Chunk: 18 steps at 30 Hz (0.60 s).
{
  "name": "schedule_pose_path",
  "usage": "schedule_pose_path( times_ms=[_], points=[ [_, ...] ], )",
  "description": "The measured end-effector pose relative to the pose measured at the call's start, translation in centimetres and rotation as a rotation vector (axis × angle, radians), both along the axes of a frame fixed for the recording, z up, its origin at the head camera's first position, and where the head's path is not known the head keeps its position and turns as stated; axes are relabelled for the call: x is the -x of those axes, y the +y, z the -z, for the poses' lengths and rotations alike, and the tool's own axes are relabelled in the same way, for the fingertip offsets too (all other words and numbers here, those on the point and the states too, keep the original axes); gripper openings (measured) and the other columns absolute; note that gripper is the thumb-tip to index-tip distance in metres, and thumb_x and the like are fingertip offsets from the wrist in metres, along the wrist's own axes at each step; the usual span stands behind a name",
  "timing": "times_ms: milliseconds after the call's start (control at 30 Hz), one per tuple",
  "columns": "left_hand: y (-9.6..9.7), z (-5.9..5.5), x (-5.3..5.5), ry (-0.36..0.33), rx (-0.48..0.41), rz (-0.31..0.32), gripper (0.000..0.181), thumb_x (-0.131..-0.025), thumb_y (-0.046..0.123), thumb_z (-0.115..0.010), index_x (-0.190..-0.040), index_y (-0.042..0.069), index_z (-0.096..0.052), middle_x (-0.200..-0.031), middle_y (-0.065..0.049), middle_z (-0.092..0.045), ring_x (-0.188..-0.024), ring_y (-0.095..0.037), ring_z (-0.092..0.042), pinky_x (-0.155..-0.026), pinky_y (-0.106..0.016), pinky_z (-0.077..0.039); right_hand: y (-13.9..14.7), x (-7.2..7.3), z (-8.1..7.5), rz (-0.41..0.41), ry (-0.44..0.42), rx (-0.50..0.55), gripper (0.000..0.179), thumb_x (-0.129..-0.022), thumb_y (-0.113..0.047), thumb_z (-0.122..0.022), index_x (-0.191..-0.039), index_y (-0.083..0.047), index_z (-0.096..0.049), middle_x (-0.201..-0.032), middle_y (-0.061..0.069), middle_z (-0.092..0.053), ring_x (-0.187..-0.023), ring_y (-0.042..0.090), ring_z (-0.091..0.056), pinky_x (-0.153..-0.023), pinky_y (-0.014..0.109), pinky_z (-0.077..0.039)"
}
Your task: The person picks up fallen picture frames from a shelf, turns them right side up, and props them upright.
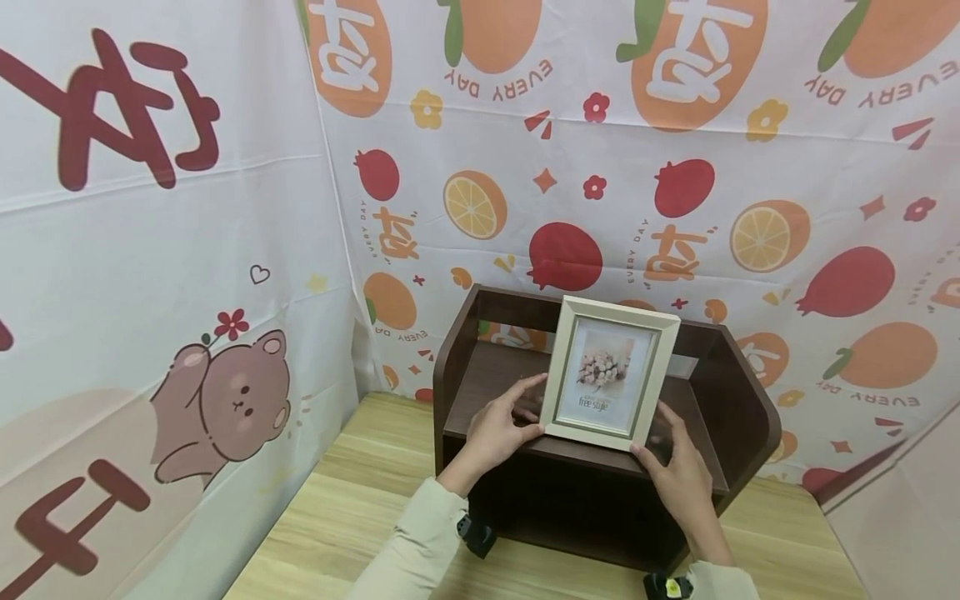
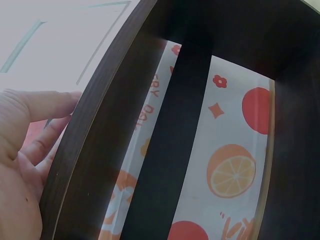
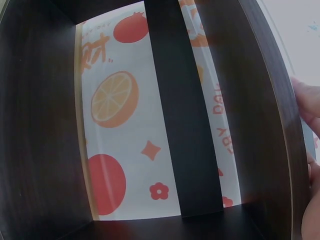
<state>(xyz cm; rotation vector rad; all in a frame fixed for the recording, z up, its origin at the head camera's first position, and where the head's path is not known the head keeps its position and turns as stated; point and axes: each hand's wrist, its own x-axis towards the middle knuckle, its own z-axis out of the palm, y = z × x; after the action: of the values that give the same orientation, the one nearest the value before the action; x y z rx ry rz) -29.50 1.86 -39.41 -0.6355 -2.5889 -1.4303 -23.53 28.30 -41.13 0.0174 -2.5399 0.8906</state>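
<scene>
A cream picture frame [image 1: 609, 375] with a flower picture and the words "free style" stands leaning back a little on the upper board of a dark brown desk shelf [image 1: 738, 400]. My left hand [image 1: 498, 427] pinches its lower left side, thumb at the front corner and fingers reaching behind. At the lower right corner, my right hand [image 1: 681, 473] holds it the same way, with its fingers partly hidden behind the frame. In the left wrist view the left hand [image 2: 22, 150] shows past the board's edge. The right hand [image 3: 312, 185] appears likewise in the right wrist view.
The shelf stands on a light wood table [image 1: 330, 508] and has raised side panels and a back rail. Below the upper board lies a dark lower compartment [image 1: 570, 508]. A fruit-print cloth [image 1: 487, 275] hangs close behind, and a bear-print cloth [image 1: 225, 317] hangs at the left.
</scene>
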Motion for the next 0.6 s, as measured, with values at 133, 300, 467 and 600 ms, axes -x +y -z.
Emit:
schedule_pose_path(
  times_ms=[133,300,467,600],
  points=[
    [-0.09,0.01,0.04,0.016,0.017,0.003,0.071,-0.083,0.019,-0.076,-0.141,0.041,-0.042,-0.113,0.007,-0.065,-0.094,-0.011,-0.069,-0.069,-0.03,-0.047,-0.06,-0.02,0.1,0.006,0.026,-0.001,0.074,-0.086,-0.019,-0.074,-0.146,-0.015,-0.031,-0.12,0.018,-0.065,-0.101,0.034,-0.064,-0.075,0.047,-0.045],
    [-0.21,-0.05,-0.01,0.009,-0.013,0.023,0.067,-0.084,0.018,-0.076,-0.139,0.039,-0.045,-0.111,0.006,-0.064,-0.095,-0.012,-0.069,-0.071,-0.031,-0.048,-0.04,0.07,0.32,0.01,0.059,-0.006,0.075,-0.083,-0.018,-0.076,-0.144,-0.015,-0.031,-0.113,0.015,-0.068,-0.096,0.032,-0.065,-0.071,0.04,-0.044],
    [-0.38,0.06,0.15,-0.035,-0.054,0.057,0.059,-0.085,0.017,-0.074,-0.135,0.037,-0.048,-0.111,0.006,-0.063,-0.096,-0.012,-0.068,-0.076,-0.033,-0.05,0.12,0.03,0.5,0.004,0.085,0.004,0.073,-0.082,-0.016,-0.077,-0.141,-0.014,-0.033,-0.11,0.012,-0.068,-0.091,0.009,-0.06,-0.07,0.033,-0.042],
    [-0.51,-0.05,0.22,-0.069,-0.084,0.08,0.053,-0.086,0.017,-0.072,-0.132,0.035,-0.051,-0.11,0.005,-0.063,-0.097,-0.013,-0.067,-0.08,-0.034,-0.051,0.16,-0.08,0.38,-0.03,0.097,0.04,0.067,-0.085,-0.015,-0.074,-0.139,-0.012,-0.033,-0.115,0.013,-0.065,-0.091,-0.009,-0.05,-0.074,0.034,-0.042]
  ],
)
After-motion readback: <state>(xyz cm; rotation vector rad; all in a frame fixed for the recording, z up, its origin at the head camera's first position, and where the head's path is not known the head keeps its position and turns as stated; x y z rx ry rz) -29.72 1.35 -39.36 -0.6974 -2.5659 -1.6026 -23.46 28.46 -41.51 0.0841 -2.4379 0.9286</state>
